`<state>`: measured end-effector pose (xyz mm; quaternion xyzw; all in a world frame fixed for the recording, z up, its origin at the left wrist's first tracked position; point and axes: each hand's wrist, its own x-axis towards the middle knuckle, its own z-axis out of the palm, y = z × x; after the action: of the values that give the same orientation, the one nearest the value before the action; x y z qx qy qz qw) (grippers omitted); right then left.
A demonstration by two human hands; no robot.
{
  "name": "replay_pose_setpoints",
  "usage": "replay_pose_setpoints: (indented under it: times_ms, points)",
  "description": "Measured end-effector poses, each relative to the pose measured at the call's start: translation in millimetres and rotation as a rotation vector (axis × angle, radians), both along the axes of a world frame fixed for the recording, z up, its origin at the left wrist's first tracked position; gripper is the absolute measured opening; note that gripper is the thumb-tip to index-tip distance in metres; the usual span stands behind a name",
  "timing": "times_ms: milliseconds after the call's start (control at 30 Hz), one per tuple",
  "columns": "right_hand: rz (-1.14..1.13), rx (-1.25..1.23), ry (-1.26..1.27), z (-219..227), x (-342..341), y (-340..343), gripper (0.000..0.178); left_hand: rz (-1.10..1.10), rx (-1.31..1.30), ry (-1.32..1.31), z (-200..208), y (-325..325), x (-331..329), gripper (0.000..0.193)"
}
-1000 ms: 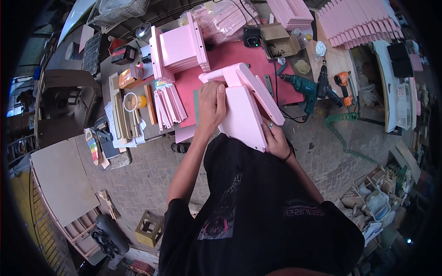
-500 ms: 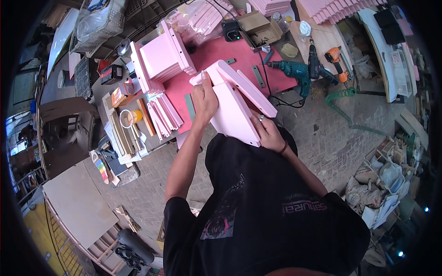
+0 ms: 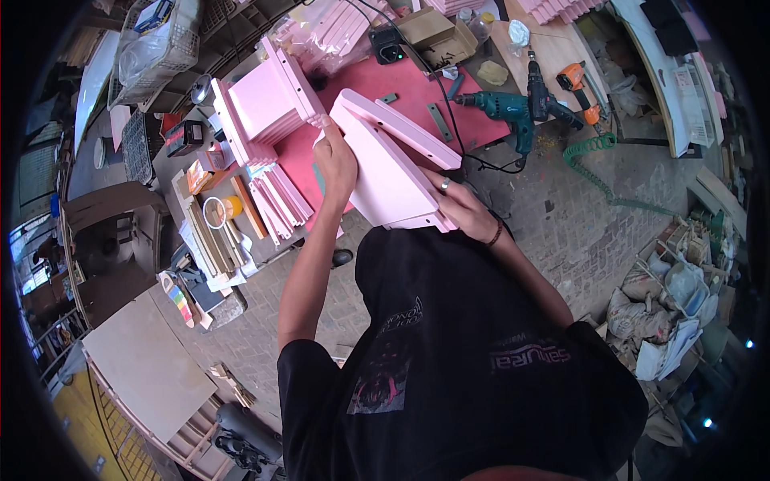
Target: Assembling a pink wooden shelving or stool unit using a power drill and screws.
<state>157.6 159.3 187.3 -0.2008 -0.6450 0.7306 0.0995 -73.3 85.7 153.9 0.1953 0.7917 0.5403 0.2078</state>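
- Pink board assembly point(image 3: 381, 180), centre of the frame: one broad panel and one narrower side board, meeting at an angle; it lies between the hands, above the worker's lap.
- Left hand point(image 3: 337, 164): one, closed on the assembly's upper-left edge. Right hand point(image 3: 467, 212): one, closed on its lower-right edge, some fingers hidden behind the wood.
- Progress (judged): the two boards appear joined; whether every screw is in cannot be told. Dark holes mark the side board.
- Pink stacked units point(image 3: 265, 104), upper left of centre: several, apparently joined; their overlap prevents an exact count.
- Pink loose strips point(image 3: 279, 200), left of centre: several, seemingly unattached, hence probably work remaining.
- Green bars point(image 3: 439, 122) on the red sheet point(image 3: 481, 132): three visible.
- Tools, upper right: one teal drill point(image 3: 501, 108), one dark cordless drill point(image 3: 537, 84), one orange power tool point(image 3: 579, 86).
- Cardboard box point(image 3: 437, 38), upper centre: one, open, holding small dark pieces, number unclear.
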Motion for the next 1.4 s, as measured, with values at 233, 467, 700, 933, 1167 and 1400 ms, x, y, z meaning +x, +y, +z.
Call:
replay_pose_setpoints:
  times_ms: [233,467,700,933,1167,1400]
  points:
    - [0.149,0.2,-0.056,11.7,0.3,6.6,0.099,0.024,-0.064,-0.012,-6.9,-7.0,-6.4,0.074]
    - [0.082,0.5,-0.118,-1.4,-2.7,4.1,0.093,0.003,-0.127,-0.015,-14.8,-5.2,-1.8,0.075]
    - [0.088,0.374,-0.169,13.3,-19.3,-13.1,0.085,0.076,0.038,-0.199,-19.3,-3.0,6.0,0.074]
    - [0.101,0.409,-0.06,7.7,-12.1,-2.0,0.08,-0.128,-0.091,-0.431,-11.3,-27.5,-27.4,0.071]
    - [0.057,0.533,-0.053,7.1,-19.5,-11.1,0.077,-0.069,0.116,-0.461,-29.9,-31.2,-28.6,0.068]
    - [-0.069,0.631,-0.127,8.3,-26.8,-14.8,0.072,-0.173,0.139,-0.357,-41.1,-10.1,-40.5,0.072]
